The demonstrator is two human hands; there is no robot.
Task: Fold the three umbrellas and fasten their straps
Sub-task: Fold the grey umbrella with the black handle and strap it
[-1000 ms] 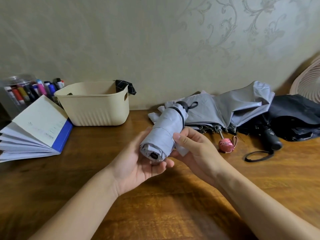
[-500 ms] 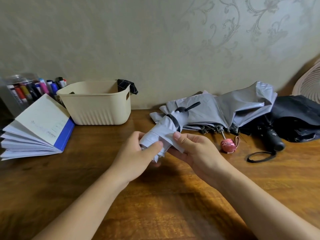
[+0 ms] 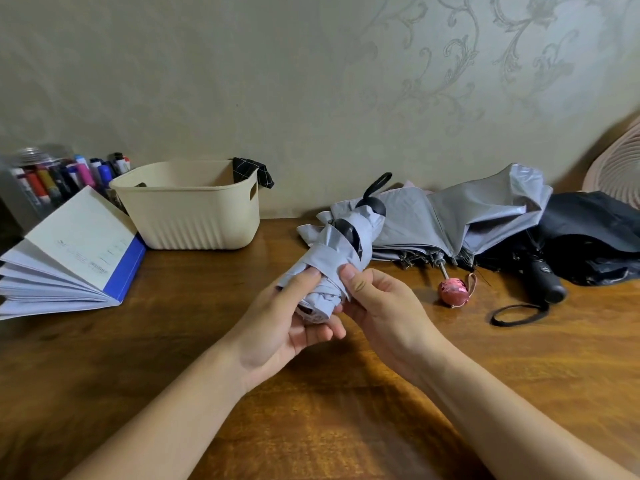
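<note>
A small light-grey umbrella (image 3: 332, 258) is rolled up, its black handle and loop pointing away from me. My left hand (image 3: 287, 317) cups its near end from below, thumb pressed on the fabric. My right hand (image 3: 377, 306) pinches the grey strap wrapped around the roll. Behind it a second grey umbrella (image 3: 460, 216) with a pink handle (image 3: 454, 291) lies loosely collapsed on the wooden table (image 3: 346, 393). At the far right lies a black umbrella (image 3: 595, 233), also unfolded, with a black handle (image 3: 542, 277) and wrist loop.
A cream plastic basket (image 3: 194, 206) stands at the back left with a dark checked cloth (image 3: 252, 171) over its rim. A fanned-open book (image 3: 69, 258) and a jar of markers (image 3: 52, 181) are at the far left. A fan grille (image 3: 620, 171) shows at the right edge.
The rolled umbrella was turned in my hands and its handle end tipped upward. My left thumb came over onto the fabric, and my right fingers shifted to pinch the strap.
</note>
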